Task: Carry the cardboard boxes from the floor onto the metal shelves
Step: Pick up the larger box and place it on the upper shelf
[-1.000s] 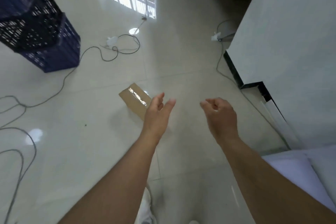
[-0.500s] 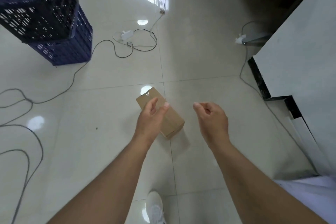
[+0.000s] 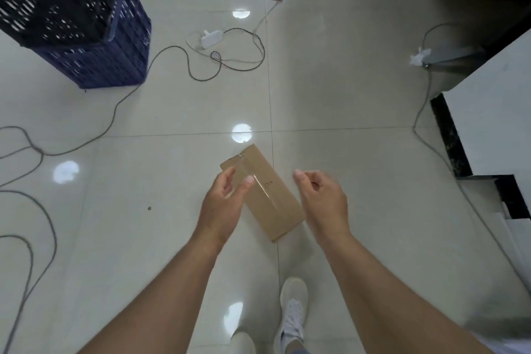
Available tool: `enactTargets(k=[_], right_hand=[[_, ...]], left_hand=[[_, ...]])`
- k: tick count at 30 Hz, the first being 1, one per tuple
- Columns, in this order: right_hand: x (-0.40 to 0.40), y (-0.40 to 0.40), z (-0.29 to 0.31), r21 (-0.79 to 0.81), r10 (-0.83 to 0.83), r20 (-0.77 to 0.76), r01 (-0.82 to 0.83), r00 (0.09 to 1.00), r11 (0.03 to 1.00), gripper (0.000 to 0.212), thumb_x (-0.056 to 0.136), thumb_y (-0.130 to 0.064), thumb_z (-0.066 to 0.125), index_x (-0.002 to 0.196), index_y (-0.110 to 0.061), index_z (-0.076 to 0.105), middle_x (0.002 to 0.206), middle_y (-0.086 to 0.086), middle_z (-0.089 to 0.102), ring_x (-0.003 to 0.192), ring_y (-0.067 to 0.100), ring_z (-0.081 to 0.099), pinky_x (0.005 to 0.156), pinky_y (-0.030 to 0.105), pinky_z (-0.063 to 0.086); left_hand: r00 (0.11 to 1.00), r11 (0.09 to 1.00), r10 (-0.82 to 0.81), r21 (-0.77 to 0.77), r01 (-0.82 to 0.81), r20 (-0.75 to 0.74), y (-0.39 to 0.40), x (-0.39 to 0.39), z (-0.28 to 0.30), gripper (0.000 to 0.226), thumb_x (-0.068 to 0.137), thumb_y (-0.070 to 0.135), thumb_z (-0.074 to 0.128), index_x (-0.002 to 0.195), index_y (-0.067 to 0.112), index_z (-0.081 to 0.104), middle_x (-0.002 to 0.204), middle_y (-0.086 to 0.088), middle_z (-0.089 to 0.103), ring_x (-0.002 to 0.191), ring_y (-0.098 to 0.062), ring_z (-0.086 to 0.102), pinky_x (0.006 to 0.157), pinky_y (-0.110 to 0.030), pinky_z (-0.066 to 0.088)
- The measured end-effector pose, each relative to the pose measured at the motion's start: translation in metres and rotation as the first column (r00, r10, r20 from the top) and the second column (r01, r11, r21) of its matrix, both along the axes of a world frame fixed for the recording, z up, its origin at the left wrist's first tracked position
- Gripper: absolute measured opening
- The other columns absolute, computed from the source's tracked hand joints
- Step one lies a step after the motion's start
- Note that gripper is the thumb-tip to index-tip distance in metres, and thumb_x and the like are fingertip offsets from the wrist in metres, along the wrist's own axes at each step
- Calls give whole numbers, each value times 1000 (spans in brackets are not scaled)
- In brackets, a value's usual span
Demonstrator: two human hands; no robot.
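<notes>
A long brown cardboard box (image 3: pixel 268 198), taped along its top, lies slantwise on the pale tiled floor. My left hand (image 3: pixel 222 205) hovers over the box's left side, fingers apart and holding nothing. My right hand (image 3: pixel 323 202) hangs just right of the box, fingers loosely curled and empty. Neither hand touches the box as far as I can see. No metal shelves are in view.
Stacked dark blue plastic crates (image 3: pixel 77 23) stand at the upper left. Grey cables (image 3: pixel 34 158) loop across the floor on the left, and a white plug adapter (image 3: pixel 212 37) lies further ahead. A white wall with black skirting (image 3: pixel 457 138) runs along the right. My shoe (image 3: pixel 293 313) is below.
I have stepped closer, so the box now lies between my hands. Both hands have come down towards it, the left over its left side, the right beside it.
</notes>
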State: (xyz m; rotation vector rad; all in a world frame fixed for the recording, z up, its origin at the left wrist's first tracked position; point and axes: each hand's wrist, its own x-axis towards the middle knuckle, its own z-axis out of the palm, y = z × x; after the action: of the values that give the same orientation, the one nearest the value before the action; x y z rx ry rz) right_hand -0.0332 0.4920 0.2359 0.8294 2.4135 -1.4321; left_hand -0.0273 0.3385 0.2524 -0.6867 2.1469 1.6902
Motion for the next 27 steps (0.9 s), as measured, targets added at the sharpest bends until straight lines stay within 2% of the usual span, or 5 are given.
enactTargets(k=[14,19,22,27], right_hand=[[-56,-19,-156,6,27,185,-29,982,1000,61,65,-63,42,100,-21,69,111,0,67,101,19,63,92,43,49],[-67,-20,-204,31,47,255,-57,966,998,47,79,-54,49,111,-24,67,120,2,63,108,21,59,96,42,46],[-73,-22,-230,46,50,277,-65,960,997,49,82,-54,49,119,-25,62,127,1,59,115,20,55,99,44,43],[-87,-25,-265,52,47,253,-62,966,997,53,86,-47,49,131,-19,55,134,6,54,122,22,51,102,38,40]], left_hand=[[989,999,-39,-24,43,140,-1,-56,-164,59,88,40,57,142,24,39,149,6,42,135,-9,39,95,-20,29],[981,995,-79,-39,87,176,-10,-75,-214,58,87,41,59,140,23,44,147,4,46,133,-8,42,95,-19,30],[973,990,-125,-44,136,195,-11,-89,-240,59,87,42,57,141,25,42,148,6,44,134,-7,41,95,-18,29],[962,973,-195,-82,214,188,-11,-120,-278,61,87,44,57,143,28,39,150,5,42,135,-7,39,99,-19,29]])
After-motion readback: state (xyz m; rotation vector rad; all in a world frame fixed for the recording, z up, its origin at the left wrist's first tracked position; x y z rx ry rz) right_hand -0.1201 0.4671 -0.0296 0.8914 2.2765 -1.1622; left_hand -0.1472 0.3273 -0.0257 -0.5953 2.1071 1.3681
